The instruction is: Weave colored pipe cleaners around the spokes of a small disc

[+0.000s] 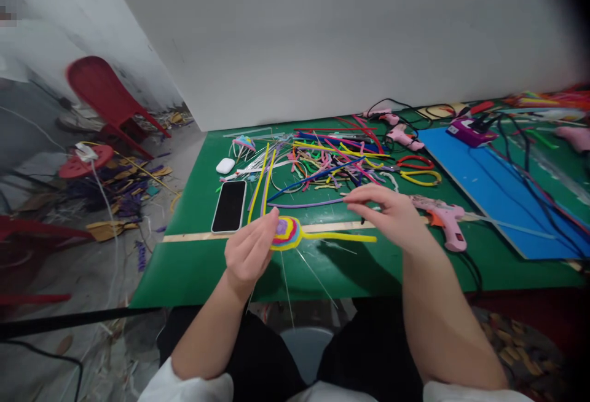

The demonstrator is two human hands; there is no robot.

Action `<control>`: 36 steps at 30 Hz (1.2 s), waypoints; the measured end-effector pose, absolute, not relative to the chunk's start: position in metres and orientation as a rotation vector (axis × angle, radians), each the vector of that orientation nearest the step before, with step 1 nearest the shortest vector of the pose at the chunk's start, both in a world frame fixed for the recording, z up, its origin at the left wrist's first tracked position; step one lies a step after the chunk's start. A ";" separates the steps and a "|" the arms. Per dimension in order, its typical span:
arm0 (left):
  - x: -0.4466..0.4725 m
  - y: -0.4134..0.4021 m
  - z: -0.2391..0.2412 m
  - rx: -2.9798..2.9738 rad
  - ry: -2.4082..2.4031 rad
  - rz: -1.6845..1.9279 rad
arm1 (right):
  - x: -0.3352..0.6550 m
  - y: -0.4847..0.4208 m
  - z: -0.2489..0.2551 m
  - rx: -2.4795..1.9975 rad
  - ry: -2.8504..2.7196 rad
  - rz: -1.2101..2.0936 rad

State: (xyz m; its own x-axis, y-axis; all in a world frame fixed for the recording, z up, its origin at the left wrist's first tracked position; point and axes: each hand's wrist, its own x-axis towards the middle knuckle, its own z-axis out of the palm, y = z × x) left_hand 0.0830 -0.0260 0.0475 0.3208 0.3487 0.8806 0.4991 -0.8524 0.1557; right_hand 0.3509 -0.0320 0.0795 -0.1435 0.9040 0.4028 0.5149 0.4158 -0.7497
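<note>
My left hand [251, 247] pinches the left edge of a round coil of pipe cleaners [290, 234], with purple, yellow, red and blue rings. A yellow pipe cleaner end [341, 238] sticks out to the right from it, and thin clear strands fan out below. Held up to the right, my right hand [382, 208] has its thumb and forefinger pressed together. A purple pipe cleaner [306, 204] reaches to those fingertips; I cannot tell whether they grip it. A pink glue gun [445, 220] lies just beyond my right wrist.
A phone [229, 206] and a white earbud case [225, 166] lie at the left of the green table [184, 267]. Behind my hands is a heap of pipe cleaners [322, 159], with scissors [420, 177] beside it. A blue board [483, 187] carries a purple power adapter [471, 132].
</note>
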 end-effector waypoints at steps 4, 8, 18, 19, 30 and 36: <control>0.077 -0.029 0.040 -2.427 -0.750 -1.549 | 0.361 -0.040 0.089 -0.970 -2.001 0.986; 0.076 -0.030 0.035 -2.460 -0.694 -1.438 | 0.341 -0.043 0.090 -1.037 -1.854 1.362; 0.074 0.004 0.037 -2.553 -0.645 -1.447 | 0.293 -0.044 0.068 -0.995 -1.294 1.744; 0.068 0.009 0.041 -2.561 -0.774 -1.417 | 0.293 -0.043 0.068 -1.017 -1.285 1.703; 0.089 -0.035 0.067 -2.563 -2.026 -1.912 | 0.281 -0.034 0.053 -1.190 -1.329 1.142; 0.107 -0.030 0.060 -2.537 -2.099 -2.413 | 0.269 -0.032 0.045 -1.177 -1.357 1.196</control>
